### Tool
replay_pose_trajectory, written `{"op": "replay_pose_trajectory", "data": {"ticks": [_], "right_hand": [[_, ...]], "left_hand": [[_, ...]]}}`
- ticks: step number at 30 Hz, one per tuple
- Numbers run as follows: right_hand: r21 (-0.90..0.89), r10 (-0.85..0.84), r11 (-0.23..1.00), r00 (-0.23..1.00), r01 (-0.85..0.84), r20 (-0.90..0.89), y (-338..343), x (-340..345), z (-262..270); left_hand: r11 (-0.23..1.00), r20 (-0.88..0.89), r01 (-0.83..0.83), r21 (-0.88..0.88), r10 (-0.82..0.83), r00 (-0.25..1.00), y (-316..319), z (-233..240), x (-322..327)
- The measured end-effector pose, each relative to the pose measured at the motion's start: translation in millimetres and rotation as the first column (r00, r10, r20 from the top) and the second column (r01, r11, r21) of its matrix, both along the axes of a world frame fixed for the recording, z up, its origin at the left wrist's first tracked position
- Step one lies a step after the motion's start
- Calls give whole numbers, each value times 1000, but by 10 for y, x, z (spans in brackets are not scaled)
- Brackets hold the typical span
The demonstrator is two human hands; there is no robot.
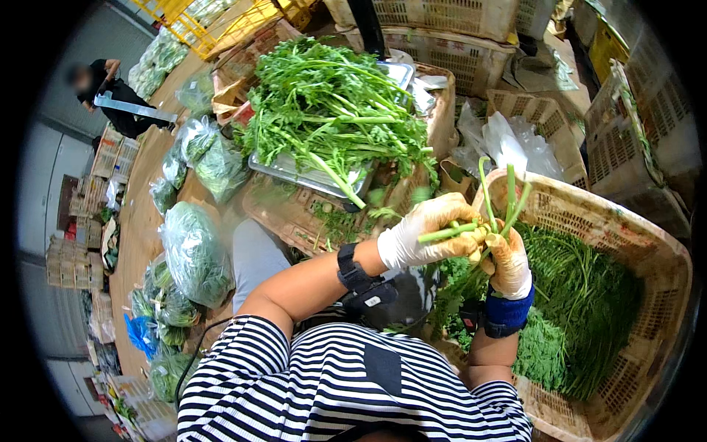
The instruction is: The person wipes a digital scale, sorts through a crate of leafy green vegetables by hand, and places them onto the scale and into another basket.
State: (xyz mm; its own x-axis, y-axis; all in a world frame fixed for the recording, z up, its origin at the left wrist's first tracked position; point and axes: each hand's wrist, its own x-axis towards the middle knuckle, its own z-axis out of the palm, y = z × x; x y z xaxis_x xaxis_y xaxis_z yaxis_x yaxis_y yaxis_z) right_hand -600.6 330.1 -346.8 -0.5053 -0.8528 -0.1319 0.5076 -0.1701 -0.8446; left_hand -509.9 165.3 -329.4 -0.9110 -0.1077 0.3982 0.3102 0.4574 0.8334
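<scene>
Both my hands wear stained white gloves and meet in front of my chest, to the right. My left hand (436,229) grips a short green stalk (447,232), its fingertips touching the stems beside it. A small bunch of leafy stems (511,190) stands with its cut ends up in my right hand (508,262), and leaves hang below. A large heap of leafy greens, seemingly chrysanthemum greens (337,110), covers a shiny tray (298,177) ahead of me. To my right, a dirty plastic crate (591,215) holds feathery greens (585,309).
Several plastic bags of greens (196,254) lie on the floor at left. Clear plastic bags (508,143) sit beyond the crate. Stacked crates (442,61) line the back, behind a black post (367,25). Another person (113,94) stands far left. Leaf scraps (337,221) litter the tray's support.
</scene>
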Motion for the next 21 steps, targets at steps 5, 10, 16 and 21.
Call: {"op": "replay_pose_trajectory", "data": {"ticks": [5, 10, 16, 21], "right_hand": [[122, -179, 971, 962, 207, -207, -123, -22, 79], [-21, -235, 972, 960, 235, -149, -137, -118, 44], [15, -316, 948, 945, 318, -87, -19, -172, 65], [98, -322, 890, 765, 446, -558, -48, -122, -108]], "left_hand": [[614, 177, -154, 774, 23, 984, -81, 38, -49], [534, 220, -138, 834, -93, 971, -63, 169, -104], [312, 126, -44, 949, -247, 961, 34, 96, -284], [718, 252, -43, 695, -188, 949, 400, 118, -388]]}}
